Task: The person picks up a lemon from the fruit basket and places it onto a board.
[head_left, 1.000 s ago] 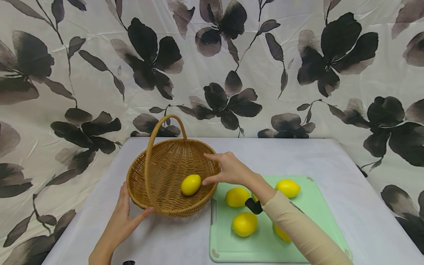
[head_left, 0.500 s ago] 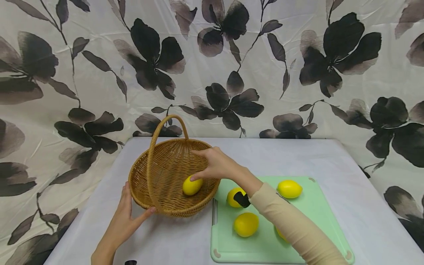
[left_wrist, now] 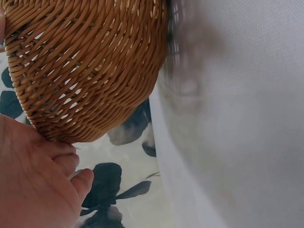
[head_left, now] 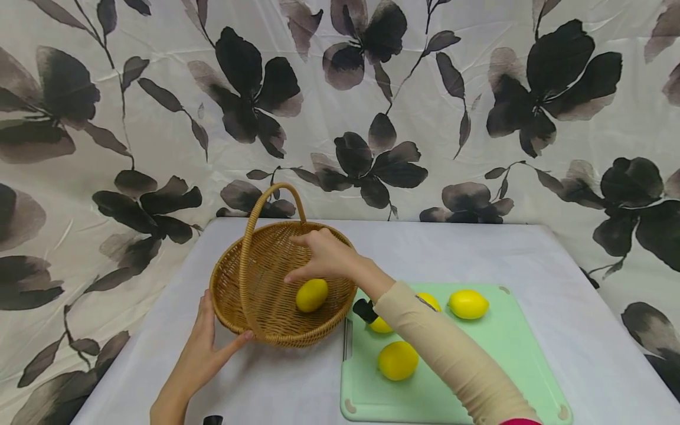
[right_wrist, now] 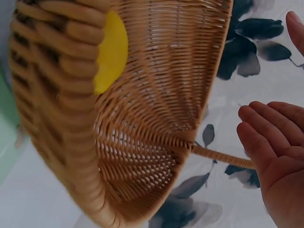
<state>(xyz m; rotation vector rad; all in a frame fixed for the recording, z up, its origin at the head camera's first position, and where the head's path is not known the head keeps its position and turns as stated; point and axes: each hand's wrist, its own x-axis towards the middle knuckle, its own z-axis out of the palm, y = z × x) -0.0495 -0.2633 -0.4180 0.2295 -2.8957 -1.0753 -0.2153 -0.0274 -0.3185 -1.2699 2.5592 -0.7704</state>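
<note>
A round wicker basket (head_left: 265, 248) with an arched handle stands at the left of the table, its mouth facing me. One yellow lemon (head_left: 311, 295) lies inside, low and right of the middle. My left hand (head_left: 204, 348) holds the basket at its lower left, thumb on the front rim and fingers along the outside; the left wrist view shows fingertips at the wicker edge. My right hand (head_left: 326, 254) hovers over the basket's mouth, above the lemon, thumb and fingers apart with nothing between them. In the right wrist view its fingers (right_wrist: 266, 128) are relaxed.
A pale green cutting board (head_left: 425, 401) lies right of the basket. On it are several lemons, including a front lemon (head_left: 398, 360) and a back right lemon (head_left: 468, 304); the right sleeve (head_left: 446, 354) crosses over the board. A floral cloth (head_left: 372, 88) hangs behind the white table.
My right hand has moved left, from the basket's right rim to over its mouth. The left hand keeps its hold, and the lemon stays inside. The head view has shifted slightly.
</note>
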